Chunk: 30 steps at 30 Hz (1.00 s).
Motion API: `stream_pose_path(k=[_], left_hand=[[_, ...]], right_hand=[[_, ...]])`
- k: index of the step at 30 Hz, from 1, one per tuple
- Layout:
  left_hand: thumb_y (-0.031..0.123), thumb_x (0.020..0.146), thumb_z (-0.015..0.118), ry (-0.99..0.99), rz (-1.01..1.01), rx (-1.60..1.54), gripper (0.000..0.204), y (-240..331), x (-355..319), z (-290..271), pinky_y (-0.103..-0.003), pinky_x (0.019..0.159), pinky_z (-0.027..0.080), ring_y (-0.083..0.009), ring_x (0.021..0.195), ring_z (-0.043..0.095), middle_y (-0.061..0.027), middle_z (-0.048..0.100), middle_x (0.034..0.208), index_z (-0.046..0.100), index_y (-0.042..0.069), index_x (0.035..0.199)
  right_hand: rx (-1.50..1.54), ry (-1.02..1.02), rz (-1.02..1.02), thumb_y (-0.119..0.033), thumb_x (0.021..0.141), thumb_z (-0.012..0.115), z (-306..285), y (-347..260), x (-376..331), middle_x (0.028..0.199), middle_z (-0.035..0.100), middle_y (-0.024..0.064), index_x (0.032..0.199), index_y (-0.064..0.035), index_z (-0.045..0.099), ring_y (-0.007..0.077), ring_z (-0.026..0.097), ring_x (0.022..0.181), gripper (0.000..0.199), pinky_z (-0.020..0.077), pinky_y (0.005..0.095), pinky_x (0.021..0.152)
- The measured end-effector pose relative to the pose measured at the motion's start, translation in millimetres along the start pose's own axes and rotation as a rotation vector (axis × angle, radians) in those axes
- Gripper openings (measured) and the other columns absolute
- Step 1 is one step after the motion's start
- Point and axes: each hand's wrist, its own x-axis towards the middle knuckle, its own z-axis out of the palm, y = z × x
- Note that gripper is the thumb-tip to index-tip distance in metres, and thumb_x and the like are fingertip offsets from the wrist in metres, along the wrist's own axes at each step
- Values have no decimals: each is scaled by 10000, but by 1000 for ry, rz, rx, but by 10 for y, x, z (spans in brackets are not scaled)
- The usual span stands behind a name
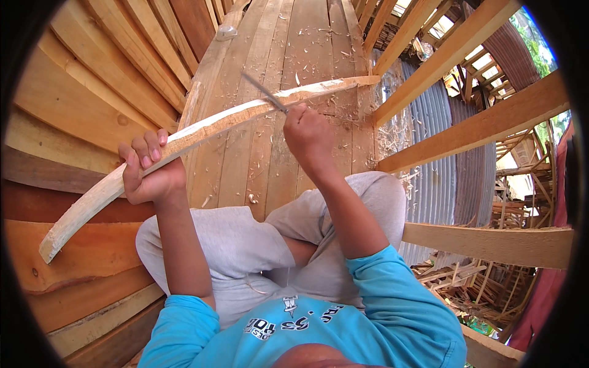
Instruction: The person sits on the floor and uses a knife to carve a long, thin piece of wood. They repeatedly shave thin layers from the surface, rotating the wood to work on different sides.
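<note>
A long, pale strip of wood (pixel 230 119) stretches across in front of me, from the near left to the far right, looking curved in this wide view. My left hand (pixel 153 168) is wrapped round it left of its middle, fingers over the far side. In my right hand (pixel 307 136), closed in a fist, is a knife; only its narrow grey blade (pixel 262 91) shows, pointing up and left across the wood. The fist hides the handle. The wood's right end rests near the floor's right edge by the railing.
Curled shavings lie over the plank floor (pixel 264 165). A plank wall (pixel 80 110) rises on the left, with a small clear plastic object (pixel 226 32) near its far end. Wooden rails (pixel 472 132) line the right side; beyond are corrugated metal sheets (pixel 432 153) and piled wood scraps (pixel 478 285).
</note>
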Motion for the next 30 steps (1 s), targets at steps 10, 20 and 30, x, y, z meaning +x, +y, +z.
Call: stream_pose_path(k=[10, 20, 30], left_hand=[[168, 802, 565, 17, -1, -10, 238, 7, -27, 25, -297, 762, 389, -108, 642, 446, 48, 396, 587, 385, 181, 646], [170, 813, 557, 39, -17, -1, 228, 9, -17, 46, -309, 773, 393, -114, 648, 455, 49, 408, 588, 391, 177, 658], [155, 794, 562, 53, -10, 5, 216, -6, -16, 50, -314, 773, 394, -111, 624, 442, 52, 390, 581, 395, 181, 658]], right_hand=[[-4, 73, 66, -317, 946, 350, 101, 345, 233, 757, 646, 290, 748, 42, 681, 488, 638, 748, 527, 504, 558, 723], [26, 142, 83, -286, 947, 343, 77, 311, 287, 704, 625, 299, 672, 41, 658, 485, 630, 694, 530, 505, 551, 702], [-51, 185, 34, -285, 962, 328, 127, 406, 302, 657, 623, 284, 610, 42, 642, 459, 642, 665, 574, 511, 550, 664]])
